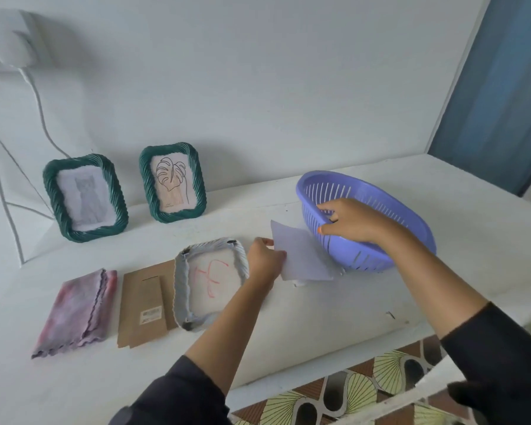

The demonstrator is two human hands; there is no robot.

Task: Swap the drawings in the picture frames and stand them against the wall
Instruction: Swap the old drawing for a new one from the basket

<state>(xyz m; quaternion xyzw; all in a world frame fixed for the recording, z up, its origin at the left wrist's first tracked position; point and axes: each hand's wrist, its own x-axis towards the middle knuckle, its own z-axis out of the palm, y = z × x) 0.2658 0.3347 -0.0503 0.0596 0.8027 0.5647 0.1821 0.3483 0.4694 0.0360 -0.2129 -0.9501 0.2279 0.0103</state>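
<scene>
Two green picture frames stand against the wall: one (85, 197) holds a grey cat drawing, the other (172, 182) a leaf drawing. A grey frame (209, 282) lies face down on the white table, its back open, with a sheet marked in red showing inside. Its brown backing board (144, 303) lies to its left. My left hand (265, 260) pinches the left edge of a white paper sheet (302, 253), held just right of the grey frame. My right hand (351, 220) grips the near rim of a tilted purple basket (365, 222).
A folded pink-purple cloth (78, 311) lies at the left front of the table (319, 317). White cables (40, 111) hang down the wall at the left. A blue curtain (503, 87) is at the far right. Patterned floor shows below the table's front edge.
</scene>
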